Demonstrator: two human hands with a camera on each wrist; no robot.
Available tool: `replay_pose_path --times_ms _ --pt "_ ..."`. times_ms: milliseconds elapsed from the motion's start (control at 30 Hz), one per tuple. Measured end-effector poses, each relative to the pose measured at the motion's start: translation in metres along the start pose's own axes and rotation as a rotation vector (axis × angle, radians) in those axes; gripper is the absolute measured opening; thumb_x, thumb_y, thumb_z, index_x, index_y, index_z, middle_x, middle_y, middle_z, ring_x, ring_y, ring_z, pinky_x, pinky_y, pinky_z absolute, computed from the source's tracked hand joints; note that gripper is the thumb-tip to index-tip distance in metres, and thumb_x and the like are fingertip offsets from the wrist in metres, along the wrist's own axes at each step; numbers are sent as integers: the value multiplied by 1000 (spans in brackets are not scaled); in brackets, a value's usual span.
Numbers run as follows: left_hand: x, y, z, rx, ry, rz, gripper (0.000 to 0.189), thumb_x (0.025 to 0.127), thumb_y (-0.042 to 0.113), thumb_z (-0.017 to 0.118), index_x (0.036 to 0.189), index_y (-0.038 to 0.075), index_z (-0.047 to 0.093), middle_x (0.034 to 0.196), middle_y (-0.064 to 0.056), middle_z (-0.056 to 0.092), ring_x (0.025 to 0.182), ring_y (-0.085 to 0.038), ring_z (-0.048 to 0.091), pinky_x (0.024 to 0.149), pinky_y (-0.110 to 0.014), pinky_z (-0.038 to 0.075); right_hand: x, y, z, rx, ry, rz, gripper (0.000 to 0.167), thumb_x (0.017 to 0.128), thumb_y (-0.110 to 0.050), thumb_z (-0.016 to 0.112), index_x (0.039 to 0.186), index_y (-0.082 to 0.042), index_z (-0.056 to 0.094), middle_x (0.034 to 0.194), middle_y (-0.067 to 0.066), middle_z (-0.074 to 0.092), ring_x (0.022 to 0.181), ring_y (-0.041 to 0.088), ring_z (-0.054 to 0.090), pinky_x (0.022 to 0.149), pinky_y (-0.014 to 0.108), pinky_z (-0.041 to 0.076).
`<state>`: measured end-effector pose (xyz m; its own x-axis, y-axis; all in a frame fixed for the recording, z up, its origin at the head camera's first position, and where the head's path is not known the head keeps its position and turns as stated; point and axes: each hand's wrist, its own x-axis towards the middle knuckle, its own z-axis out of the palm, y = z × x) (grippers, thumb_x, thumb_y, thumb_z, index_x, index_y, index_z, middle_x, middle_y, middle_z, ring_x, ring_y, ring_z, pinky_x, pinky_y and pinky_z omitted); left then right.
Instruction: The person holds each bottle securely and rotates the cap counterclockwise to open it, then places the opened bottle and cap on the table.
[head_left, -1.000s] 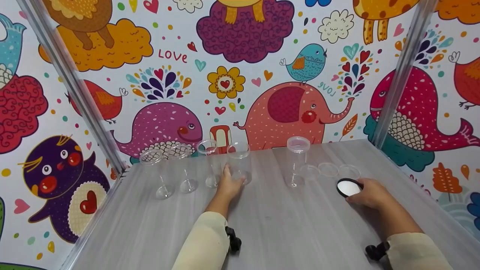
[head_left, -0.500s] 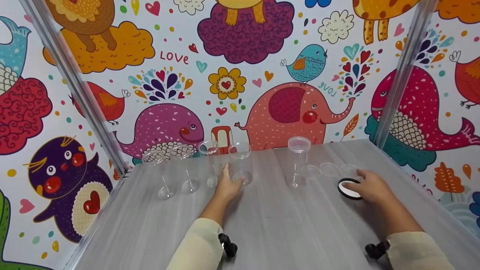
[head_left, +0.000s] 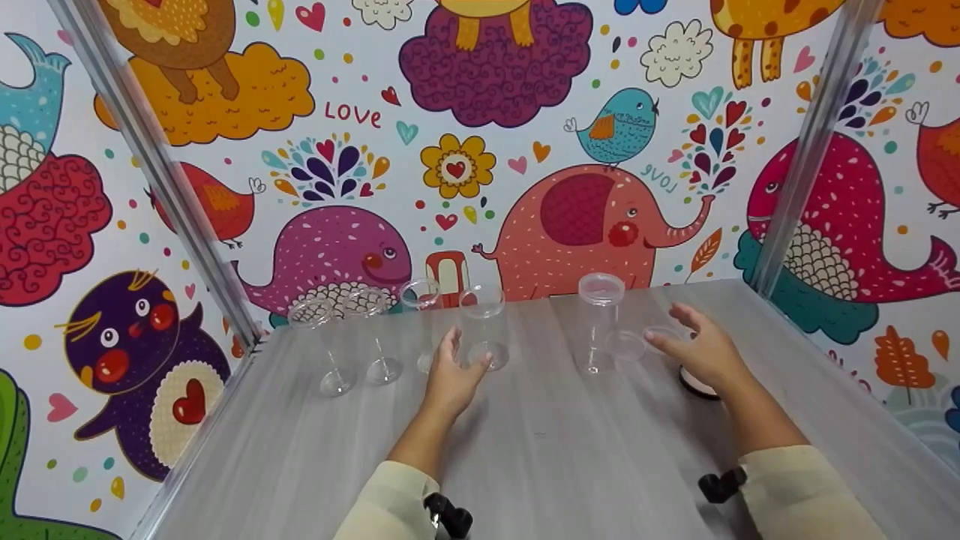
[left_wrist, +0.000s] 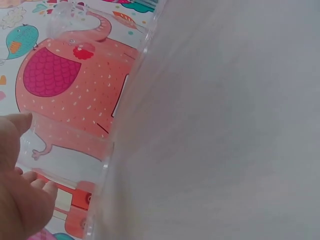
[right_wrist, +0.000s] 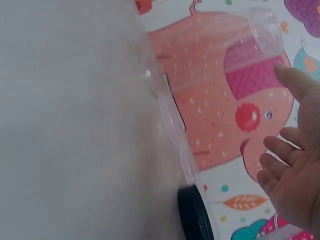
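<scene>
My left hand (head_left: 454, 382) has its fingers and thumb spread near the lower part of a clear, open-topped plastic jar (head_left: 484, 330). The left wrist view shows that jar (left_wrist: 65, 145) upright beside the parted thumb and fingers. Over the clear round lids (head_left: 626, 345) my right hand (head_left: 705, 352) reaches with thumb and fingers apart, holding nothing. A black-rimmed lid (head_left: 697, 386) with a pale face lies below it, partly covered by the hand. To the left of the right hand stands another clear jar (head_left: 598, 330), with a clear lid on its top.
Three more clear jars stand in a row on the left: an outer one (head_left: 336, 382), a middle one (head_left: 384, 371) and an inner one (head_left: 420, 296). The grey table (head_left: 540, 450) meets a cartoon-printed wall (head_left: 450, 90) behind them. Metal posts (head_left: 172, 180) mark the corners.
My right hand has let go of the black-rimmed lid, leaving it on the table, and moved up and left with fingers spread. My left hand has drawn slightly back from the jar.
</scene>
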<state>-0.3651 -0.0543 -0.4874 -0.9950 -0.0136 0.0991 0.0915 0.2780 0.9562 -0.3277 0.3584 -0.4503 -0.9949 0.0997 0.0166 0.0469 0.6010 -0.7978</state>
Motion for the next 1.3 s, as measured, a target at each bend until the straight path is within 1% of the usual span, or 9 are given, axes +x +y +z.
replay_pose_path --times_ms 67,167,400,533,700,967,1067,1200,1300 --pt "-4 -3 -1 -24 1 20 91 97 33 80 167 7 29 175 -15 34 165 -37 27 132 -55 32 2 -5 6 15 7 -20 126 81 -80 74 173 -17 16 179 16 25 162 51 24 122 76 33" --pt "-9 -7 -2 -42 -3 24 92 95 38 81 166 7 32 174 -15 35 165 -37 28 132 -55 30 4 -12 13 38 6 -21 127 79 -82 74 173 -20 15 179 13 25 163 49 24 123 73 35" --pt "-17 -8 -8 -11 -27 28 96 91 53 83 164 12 36 173 -9 40 164 -33 32 132 -54 32 10 -30 26 112 16 -27 126 79 -79 77 173 -24 15 179 9 26 164 45 27 125 67 37" --pt "-19 -6 -12 -36 -27 54 98 90 50 84 164 9 36 172 -12 41 164 -34 33 133 -55 30 15 -38 32 129 23 -56 126 78 -79 77 173 -25 14 178 10 28 163 42 29 125 65 39" --pt "-22 -3 -13 -64 -42 72 98 90 46 85 164 6 36 171 -14 43 163 -34 34 133 -54 30 20 -46 38 132 33 -93 125 80 -77 78 173 -21 15 176 13 32 162 43 33 122 64 43" --pt "-25 4 -13 -67 -75 94 95 92 43 84 164 5 36 170 -14 44 163 -34 36 133 -54 29 31 -56 48 186 34 -139 112 88 -56 84 171 -16 20 170 19 39 158 44 39 122 64 43" --pt "-26 6 -14 -59 -97 102 95 92 44 84 164 6 35 170 -13 44 162 -34 36 134 -54 29 34 -59 53 197 36 -146 106 90 -52 84 169 -15 24 167 20 42 156 45 41 121 64 44" --pt "-26 6 -15 -69 -133 97 97 91 48 84 164 8 35 171 -11 44 162 -32 37 134 -52 29 36 -62 60 200 40 -147 96 93 -49 82 166 -16 30 163 18 46 153 44 46 119 62 47" --pt "-27 4 -17 -66 -161 84 98 90 52 84 164 11 36 171 -8 44 162 -30 37 134 -51 29 34 -64 64 214 32 -151 92 94 -49 80 164 -15 31 161 17 47 152 43 47 120 62 48"
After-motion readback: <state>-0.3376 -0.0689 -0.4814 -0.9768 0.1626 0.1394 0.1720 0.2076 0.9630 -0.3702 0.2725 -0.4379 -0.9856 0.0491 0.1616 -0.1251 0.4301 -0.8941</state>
